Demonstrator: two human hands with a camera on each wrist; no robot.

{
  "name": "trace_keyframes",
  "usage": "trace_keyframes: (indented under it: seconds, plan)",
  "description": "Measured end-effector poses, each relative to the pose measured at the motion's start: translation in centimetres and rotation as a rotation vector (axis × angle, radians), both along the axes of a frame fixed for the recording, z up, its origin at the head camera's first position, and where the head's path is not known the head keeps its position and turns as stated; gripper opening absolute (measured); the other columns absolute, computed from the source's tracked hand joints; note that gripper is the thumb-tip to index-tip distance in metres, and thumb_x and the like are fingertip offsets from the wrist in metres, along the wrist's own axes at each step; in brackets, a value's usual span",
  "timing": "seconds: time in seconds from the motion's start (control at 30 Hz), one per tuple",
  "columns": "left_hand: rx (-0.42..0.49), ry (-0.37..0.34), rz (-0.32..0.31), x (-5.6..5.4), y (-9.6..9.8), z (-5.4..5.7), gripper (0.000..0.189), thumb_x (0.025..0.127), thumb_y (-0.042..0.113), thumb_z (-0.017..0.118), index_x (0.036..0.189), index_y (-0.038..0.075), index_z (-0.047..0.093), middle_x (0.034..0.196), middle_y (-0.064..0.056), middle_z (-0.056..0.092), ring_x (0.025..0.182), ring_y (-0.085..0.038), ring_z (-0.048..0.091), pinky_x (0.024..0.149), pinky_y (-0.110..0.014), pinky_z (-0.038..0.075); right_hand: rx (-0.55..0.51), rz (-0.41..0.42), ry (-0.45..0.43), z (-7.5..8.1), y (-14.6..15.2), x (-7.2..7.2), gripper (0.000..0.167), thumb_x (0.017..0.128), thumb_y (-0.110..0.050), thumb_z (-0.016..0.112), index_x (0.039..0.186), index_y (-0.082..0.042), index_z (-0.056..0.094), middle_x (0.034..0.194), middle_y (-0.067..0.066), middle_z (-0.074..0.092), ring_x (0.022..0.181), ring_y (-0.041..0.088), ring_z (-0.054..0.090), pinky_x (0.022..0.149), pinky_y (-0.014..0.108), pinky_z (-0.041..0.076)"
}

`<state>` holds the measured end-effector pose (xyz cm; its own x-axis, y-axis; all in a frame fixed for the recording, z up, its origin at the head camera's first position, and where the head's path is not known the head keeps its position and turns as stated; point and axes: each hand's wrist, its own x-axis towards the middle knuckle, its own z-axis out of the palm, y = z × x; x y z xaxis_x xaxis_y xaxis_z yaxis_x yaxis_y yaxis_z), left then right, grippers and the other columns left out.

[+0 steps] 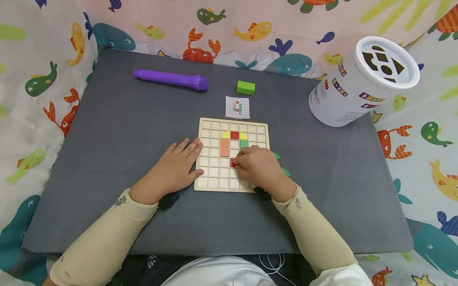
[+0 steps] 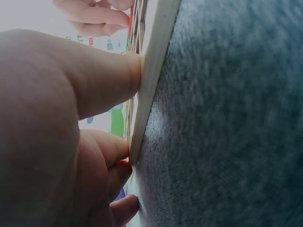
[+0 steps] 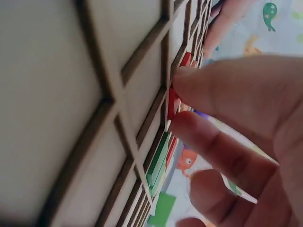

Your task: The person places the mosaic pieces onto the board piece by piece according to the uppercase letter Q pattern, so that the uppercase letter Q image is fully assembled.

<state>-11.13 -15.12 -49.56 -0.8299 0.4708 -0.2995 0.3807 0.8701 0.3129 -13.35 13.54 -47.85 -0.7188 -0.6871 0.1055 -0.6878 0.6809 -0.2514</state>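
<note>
Counter (image 1: 107,159): one, grey, under everything listed. Purple tube (image 1: 171,79): one, microphone-shaped, lying toward the far left. Your left hand (image 1: 169,171): one, fingers released and nearly straight, thumb and fingertips touching the left edge of the board. Wooden grid board (image 1: 213,182): one, flat in front of you, seven tiles visible. Left column of tiles: one yellow tile (image 1: 226,135), two orange tiles (image 1: 224,152) below it. Middle column: one upper red tile (image 1: 234,135), one lower red tile (image 1: 232,162). Right column: a second yellow tile (image 1: 243,136), one green tile (image 1: 244,144) below it. Printed card (image 1: 237,113): one, just beyond the board. Green block (image 1: 245,87): one, just behind the card. Your right hand (image 1: 260,165): one, thumb and forefinger grasping the lower red tile at the board; you cannot tell whether it is fully seated. Green shapes (image 1: 286,172): two, beside the board's right edge, partly covered by your hand. White bucket (image 1: 336,99): one, far right, holes in its lid.
</note>
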Motion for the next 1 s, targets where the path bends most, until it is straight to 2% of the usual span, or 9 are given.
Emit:
trace_keyframes:
  seconds: [0.1, 0.2, 0.33, 0.43, 0.57, 0.67, 0.73, 0.83, 1.0]
  plan:
    - [-0.015, 0.001, -0.01, -0.3, 0.7, 0.1, 0.087, 0.108, 0.051, 0.058, 0.171, 0.008, 0.016, 0.178, -0.009, 0.01, 0.163, -0.036, 0.007, 0.128, -0.059, 0.008, -0.035, -0.045, -0.073, 0.3, 1.7, -0.2, 0.015, 0.096, -0.013, 0.08, 0.11, -0.014, 0.087, 0.106, 0.001, 0.077, 0.094, 0.019, 0.072, 0.075, 0.038, 0.06]
    - [-0.011, 0.006, -0.013, -0.4, 1.0, -0.1, 0.087, 0.108, 0.05, 0.058, 0.171, 0.007, 0.016, 0.178, -0.009, 0.01, 0.163, -0.037, 0.007, 0.128, -0.06, 0.008, -0.093, -0.178, -0.136, 1.0, 4.2, -0.6, 0.02, 0.1, -0.017, 0.076, 0.118, -0.013, 0.084, 0.114, 0.003, 0.075, 0.096, 0.022, 0.069, 0.081, 0.042, 0.058]
    - [0.013, 0.013, -0.011, -0.4, 0.9, -0.6, 0.085, 0.108, 0.048, 0.059, 0.171, 0.007, 0.018, 0.178, -0.01, 0.012, 0.163, -0.037, 0.008, 0.128, -0.061, 0.008, -0.197, -0.411, -0.165, 1.8, 7.9, -0.9, 0.021, 0.104, -0.02, 0.072, 0.121, -0.011, 0.082, 0.117, 0.005, 0.074, 0.092, 0.024, 0.065, 0.076, 0.046, 0.054]
    - [0.022, 0.009, -0.01, -0.3, 0.7, -0.8, 0.086, 0.108, 0.047, 0.06, 0.171, 0.006, 0.019, 0.178, -0.011, 0.012, 0.163, -0.039, 0.009, 0.127, -0.062, 0.008, -0.249, -0.506, -0.173, 1.9, 10.0, -1.1, 0.021, 0.107, -0.021, 0.069, 0.121, -0.011, 0.082, 0.117, 0.004, 0.074, 0.093, 0.024, 0.066, 0.074, 0.045, 0.052]
    - [0.023, 0.0, 0.004, 0.0, 0.1, -0.7, 0.086, 0.109, 0.046, 0.059, 0.171, 0.006, 0.017, 0.178, -0.012, 0.01, 0.163, -0.039, 0.008, 0.127, -0.062, 0.007, -0.252, -0.532, -0.18, 1.8, 10.8, -1.9, 0.022, 0.108, -0.024, 0.067, 0.119, -0.014, 0.083, 0.114, 0.002, 0.075, 0.092, 0.022, 0.065, 0.073, 0.044, 0.051]
    - [0.025, -0.004, 0.016, 0.2, -0.3, -0.3, 0.085, 0.11, 0.045, 0.058, 0.171, 0.005, 0.016, 0.178, -0.012, 0.009, 0.162, -0.04, 0.008, 0.127, -0.062, 0.007, -0.219, -0.538, -0.219, 1.6, 10.7, -2.5, 0.022, 0.106, -0.026, 0.068, 0.118, -0.016, 0.083, 0.11, 0.001, 0.075, 0.091, 0.021, 0.064, 0.073, 0.044, 0.051]
    - [0.027, -0.008, 0.016, 0.3, -0.3, -0.1, 0.084, 0.11, 0.044, 0.057, 0.171, 0.005, 0.015, 0.178, -0.012, 0.009, 0.162, -0.04, 0.008, 0.127, -0.062, 0.007, -0.167, -0.538, -0.255, 1.3, 10.7, -2.7, 0.022, 0.103, -0.027, 0.071, 0.118, -0.017, 0.083, 0.107, 0.0, 0.075, 0.088, 0.021, 0.064, 0.073, 0.044, 0.052]
    - [0.031, -0.006, 0.006, 0.2, 0.1, -0.1, 0.084, 0.11, 0.044, 0.057, 0.171, 0.005, 0.016, 0.178, -0.013, 0.01, 0.162, -0.041, 0.009, 0.127, -0.063, 0.008, -0.064, -0.535, -0.31, 0.8, 10.7, -2.6, 0.026, 0.099, -0.028, 0.075, 0.121, -0.017, 0.082, 0.11, 0.002, 0.076, 0.093, 0.023, 0.067, 0.078, 0.046, 0.055]
    - [0.033, 0.003, -0.016, -0.1, 1.0, -0.4, 0.084, 0.11, 0.044, 0.059, 0.171, 0.004, 0.018, 0.178, -0.013, 0.012, 0.162, -0.041, 0.011, 0.127, -0.063, 0.01, 0.041, -0.546, -0.339, 0.0, 11.0, -2.3, 0.033, 0.095, -0.027, 0.078, 0.126, -0.015, 0.08, 0.119, 0.005, 0.074, 0.101, 0.024, 0.068, 0.087, 0.049, 0.056]
